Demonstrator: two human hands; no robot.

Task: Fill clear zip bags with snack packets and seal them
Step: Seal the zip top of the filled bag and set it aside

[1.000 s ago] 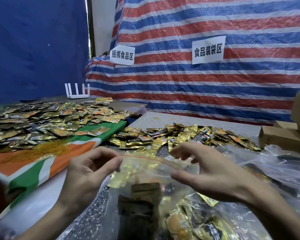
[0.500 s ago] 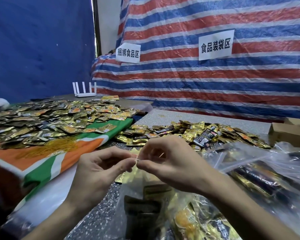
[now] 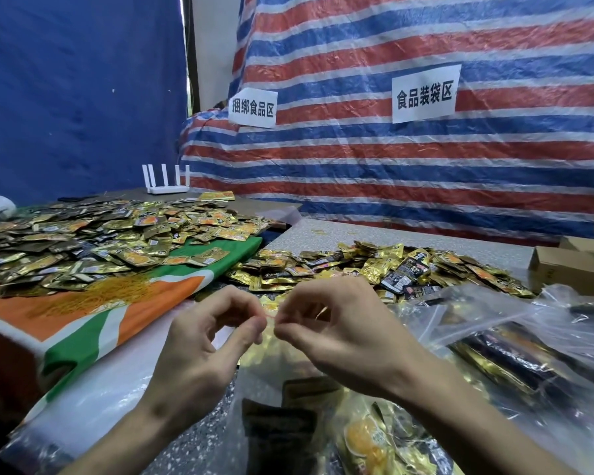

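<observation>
A clear zip bag [image 3: 288, 382] holding gold and dark snack packets stands upright in front of me. My left hand [image 3: 199, 347] pinches the bag's top strip between thumb and forefinger. My right hand [image 3: 336, 330] pinches the same strip right beside it, fingertips nearly touching the left ones. Loose gold packets [image 3: 364, 265] lie heaped on the speckled table just beyond my hands. Most of the zip strip is hidden by my fingers.
A second, larger spread of packets [image 3: 93, 241] covers an orange, white and green cloth [image 3: 124, 313] on the left. Filled clear bags [image 3: 515, 344] lie to the right. Cardboard boxes [image 3: 570, 262] sit far right; a white router [image 3: 167, 180] stands at the back by the tarp.
My right hand moved left along the bag's top until it met the left hand. One second ago both hands were apart with the bag mouth stretched between them.
</observation>
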